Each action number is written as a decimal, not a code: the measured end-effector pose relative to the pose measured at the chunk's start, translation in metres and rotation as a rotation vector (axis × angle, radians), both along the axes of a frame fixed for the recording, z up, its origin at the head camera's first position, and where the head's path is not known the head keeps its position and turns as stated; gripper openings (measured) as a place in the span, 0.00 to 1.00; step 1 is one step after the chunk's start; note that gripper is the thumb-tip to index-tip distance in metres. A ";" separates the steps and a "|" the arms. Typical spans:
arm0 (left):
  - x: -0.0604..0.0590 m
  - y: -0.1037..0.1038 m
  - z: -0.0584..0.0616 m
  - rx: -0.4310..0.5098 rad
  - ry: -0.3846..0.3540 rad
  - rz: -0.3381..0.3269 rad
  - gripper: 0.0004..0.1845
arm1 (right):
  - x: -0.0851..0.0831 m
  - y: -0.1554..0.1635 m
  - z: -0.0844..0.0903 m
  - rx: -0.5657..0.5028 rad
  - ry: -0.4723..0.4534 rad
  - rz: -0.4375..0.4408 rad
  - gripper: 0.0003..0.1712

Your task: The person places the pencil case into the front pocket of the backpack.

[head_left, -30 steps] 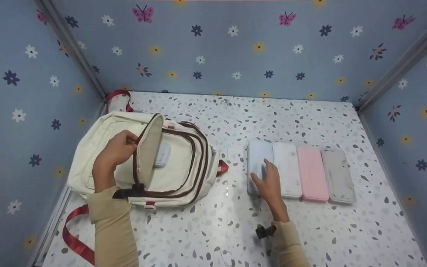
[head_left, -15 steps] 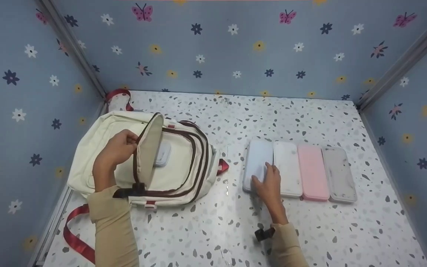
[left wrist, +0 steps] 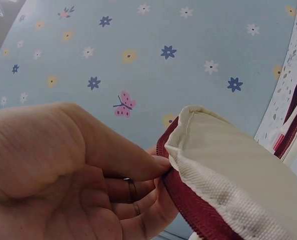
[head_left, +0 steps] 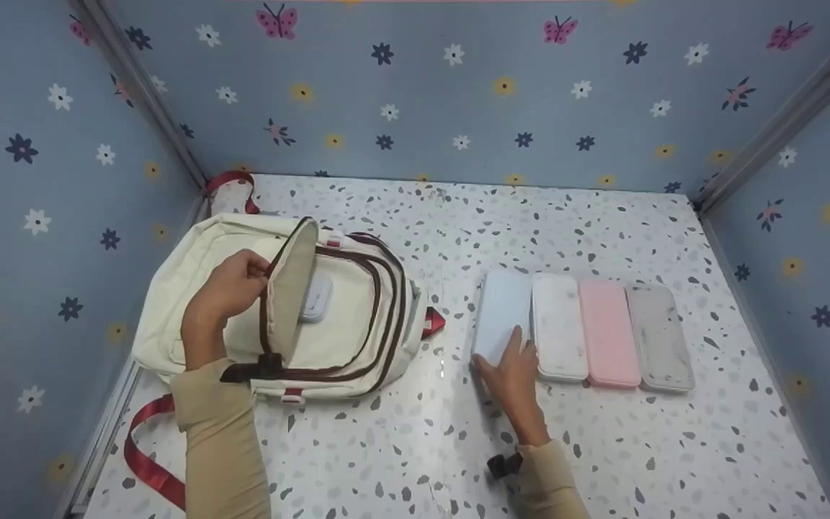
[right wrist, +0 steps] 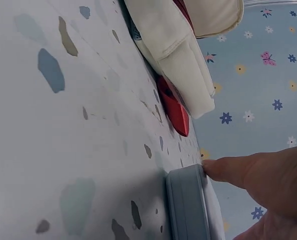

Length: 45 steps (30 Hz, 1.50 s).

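Observation:
A cream backpack [head_left: 357, 317] with brown zips lies flat on the speckled table [head_left: 458, 238] at the left. My left hand [head_left: 242, 277] pinches its raised front flap [head_left: 289, 288] by the edge; the left wrist view shows thumb and fingers of my left hand [left wrist: 156, 167] on the flap's [left wrist: 223, 165] zip rim. A small white item [head_left: 316, 297] shows in the opened pocket. My right hand [head_left: 501, 357] grips the near end of a light blue case [head_left: 501, 310], thumb at its left side. In the right wrist view the thumb [right wrist: 228, 167] touches the blue case's [right wrist: 188, 205] corner.
To the right of the blue case lie a white case [head_left: 559, 324], a pink case [head_left: 608, 331] and a grey case [head_left: 660, 335], side by side. Red straps [head_left: 145, 461] trail from the backpack toward the front left. Flowered blue walls [head_left: 458, 94] enclose three sides.
My right hand has slid back from the middle of the blue case to its near end, and the case has shifted slightly left. The left hand keeps holding the flap up.

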<state>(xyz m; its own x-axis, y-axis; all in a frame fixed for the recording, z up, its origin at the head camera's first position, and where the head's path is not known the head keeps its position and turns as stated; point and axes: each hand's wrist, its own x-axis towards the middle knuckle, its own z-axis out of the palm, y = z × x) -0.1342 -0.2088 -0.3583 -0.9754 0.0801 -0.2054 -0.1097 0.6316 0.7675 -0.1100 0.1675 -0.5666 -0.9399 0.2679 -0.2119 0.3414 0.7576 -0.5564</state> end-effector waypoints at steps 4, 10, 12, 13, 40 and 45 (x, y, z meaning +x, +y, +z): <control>-0.031 -0.031 -0.054 -0.020 -0.052 -0.031 0.17 | 0.007 -0.006 -0.003 0.026 0.017 0.012 0.62; -0.034 -0.028 -0.057 -0.037 -0.040 -0.003 0.17 | 0.011 -0.006 -0.006 0.008 -0.003 0.004 0.62; -0.033 -0.026 -0.054 -0.046 -0.037 -0.002 0.17 | 0.011 -0.005 -0.005 0.009 -0.011 -0.006 0.61; -0.033 -0.026 -0.054 -0.049 -0.037 -0.003 0.16 | 0.011 -0.005 -0.005 0.016 -0.013 -0.007 0.61; -0.031 -0.027 -0.052 -0.026 -0.043 -0.015 0.16 | 0.002 0.022 0.002 -0.065 0.389 -0.032 0.49; -0.032 -0.027 -0.053 -0.034 -0.036 -0.010 0.16 | -0.001 0.024 0.005 -0.077 0.424 -0.033 0.48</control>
